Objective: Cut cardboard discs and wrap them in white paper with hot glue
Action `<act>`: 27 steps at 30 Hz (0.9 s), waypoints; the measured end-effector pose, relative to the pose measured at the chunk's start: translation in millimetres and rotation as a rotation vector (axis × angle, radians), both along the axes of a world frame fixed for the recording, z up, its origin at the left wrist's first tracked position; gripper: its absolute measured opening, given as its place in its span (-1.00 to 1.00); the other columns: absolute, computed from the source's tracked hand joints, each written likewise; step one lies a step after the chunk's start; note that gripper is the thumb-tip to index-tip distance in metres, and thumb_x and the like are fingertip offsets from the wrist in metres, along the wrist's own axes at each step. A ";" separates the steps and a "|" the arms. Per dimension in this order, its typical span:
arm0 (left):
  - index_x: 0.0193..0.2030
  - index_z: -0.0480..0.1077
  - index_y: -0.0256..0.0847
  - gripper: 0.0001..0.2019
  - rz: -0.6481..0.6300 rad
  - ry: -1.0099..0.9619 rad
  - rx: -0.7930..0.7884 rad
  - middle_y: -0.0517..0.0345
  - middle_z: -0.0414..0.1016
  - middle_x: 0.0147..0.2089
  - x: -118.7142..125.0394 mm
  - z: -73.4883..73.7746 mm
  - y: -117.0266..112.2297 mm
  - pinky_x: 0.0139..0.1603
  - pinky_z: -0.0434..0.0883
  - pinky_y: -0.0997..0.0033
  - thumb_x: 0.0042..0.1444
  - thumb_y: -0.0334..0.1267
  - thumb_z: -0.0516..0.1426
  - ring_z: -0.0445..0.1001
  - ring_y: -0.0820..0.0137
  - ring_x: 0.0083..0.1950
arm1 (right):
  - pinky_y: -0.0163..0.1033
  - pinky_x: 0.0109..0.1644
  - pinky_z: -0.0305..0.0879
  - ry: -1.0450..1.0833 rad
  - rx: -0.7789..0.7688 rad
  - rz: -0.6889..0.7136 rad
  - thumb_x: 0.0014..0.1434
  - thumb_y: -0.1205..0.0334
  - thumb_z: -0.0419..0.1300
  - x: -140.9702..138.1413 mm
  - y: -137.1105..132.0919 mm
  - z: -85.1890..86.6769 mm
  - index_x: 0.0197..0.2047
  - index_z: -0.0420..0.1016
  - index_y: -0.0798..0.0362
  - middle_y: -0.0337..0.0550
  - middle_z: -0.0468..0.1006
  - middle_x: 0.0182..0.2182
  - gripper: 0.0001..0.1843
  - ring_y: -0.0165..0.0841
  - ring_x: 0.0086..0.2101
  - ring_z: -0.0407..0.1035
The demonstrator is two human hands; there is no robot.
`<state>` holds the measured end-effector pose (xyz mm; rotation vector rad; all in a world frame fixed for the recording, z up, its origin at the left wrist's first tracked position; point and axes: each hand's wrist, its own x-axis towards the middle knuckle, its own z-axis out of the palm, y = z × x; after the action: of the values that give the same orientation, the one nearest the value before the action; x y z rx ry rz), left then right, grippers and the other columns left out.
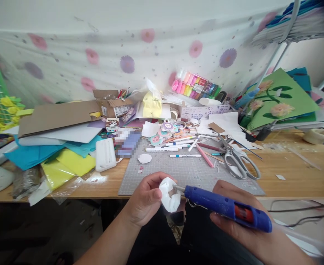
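Note:
My left hand (147,198) is closed on a small white paper piece (169,195), pinched between thumb and fingers just below the table's front edge. My right hand (239,221) grips a blue hot glue gun (228,208). Its metal nozzle touches the right side of the white piece. Both hands hover over my lap, in front of the grey cutting mat (189,171).
Scissors (238,158), markers and pens (178,145), white paper scraps and a white case (105,154) lie on the wooden table (294,173). Coloured paper and cardboard (57,116) pile at left. A green flower card (280,97) and a tape roll (319,136) sit at right. Cables (302,208) trail at right.

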<state>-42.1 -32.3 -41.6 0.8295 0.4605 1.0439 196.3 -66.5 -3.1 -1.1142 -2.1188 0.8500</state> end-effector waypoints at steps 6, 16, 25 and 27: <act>-0.27 0.54 -0.35 -0.55 0.046 0.022 -0.026 0.07 0.51 -0.42 1.6 1.6 6.2 -0.37 0.34 0.47 -0.26 -0.04 0.40 0.42 0.41 -0.40 | -0.29 -0.39 0.23 -0.011 0.005 0.001 0.26 0.13 0.09 1.0 9.8 0.1 -0.44 0.28 -0.01 -0.23 0.35 -0.47 -0.76 -0.34 -0.42 0.32; -0.27 0.53 -0.34 -0.53 0.033 0.067 -0.055 0.07 0.51 -0.38 3.8 0.0 24.3 -0.36 0.34 0.45 -0.26 -0.04 0.40 0.42 0.39 -0.37 | -0.28 -0.37 0.20 -0.008 -0.046 0.019 0.25 0.16 0.09 1.7 29.3 4.0 -0.45 0.26 0.01 -0.25 0.32 -0.45 -0.76 -0.37 -0.41 0.29; -0.25 0.54 -0.33 -0.54 0.020 0.100 -0.060 0.07 0.51 -0.37 8.6 -4.7 40.1 -0.34 0.33 0.46 -0.23 -0.02 0.39 0.41 0.39 -0.36 | -0.27 -0.40 0.24 -0.019 -0.044 0.000 0.20 0.18 0.13 8.0 41.8 -2.2 -0.46 0.28 0.00 -0.23 0.33 -0.46 -0.78 -0.35 -0.44 0.32; -0.25 0.54 -0.33 -0.53 0.024 0.110 -0.065 0.07 0.51 -0.37 10.2 -6.0 43.4 -0.33 0.33 0.46 -0.24 -0.02 0.39 0.41 0.39 -0.36 | -0.27 -0.41 0.25 -0.003 -0.038 -0.002 0.19 0.18 0.14 8.9 45.0 -2.2 -0.47 0.28 0.00 -0.23 0.34 -0.47 -0.78 -0.35 -0.44 0.32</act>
<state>-31.9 11.2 -47.7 0.8283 0.5961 1.0032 205.2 -21.5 -5.3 -1.1371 -2.1125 0.8912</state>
